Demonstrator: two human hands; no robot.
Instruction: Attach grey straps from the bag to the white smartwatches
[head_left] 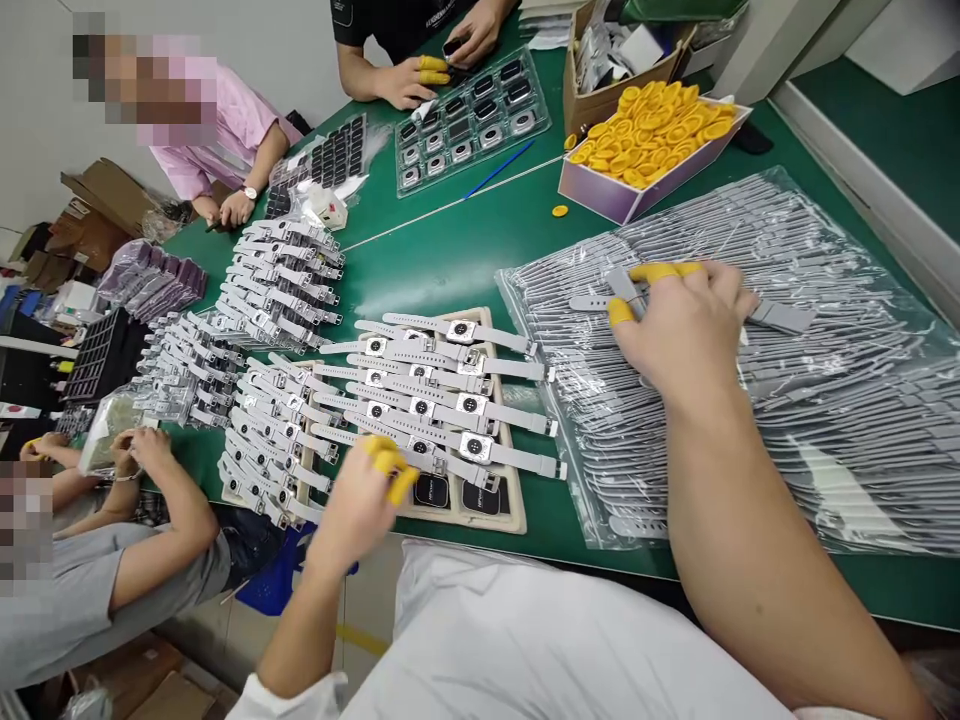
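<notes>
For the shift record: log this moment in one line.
left hand: over assembled watches | right hand: pinching grey strap | under it: bagged straps

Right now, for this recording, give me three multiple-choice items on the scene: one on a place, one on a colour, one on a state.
1. Where does the person's right hand rest?
A. On the clear plastic bags of grey watch straps
B. In the cardboard box
C. On the black tray

2. What colour are the rubber finger cots heaped in the shallow pale box?
A. Blue
B. Yellow
C. White

3. What is the right hand doing?
A. Lying flat and empty
B. Pinching a loose grey strap
C. Holding a pen

Answers: 1 A, the hand lies over the clear plastic bags of grey watch straps on the green table. 2 B, the rubber finger cots are yellow. 3 B, its capped fingertips grip a loose grey strap. The left hand is at the tan tray of white watches.
</notes>
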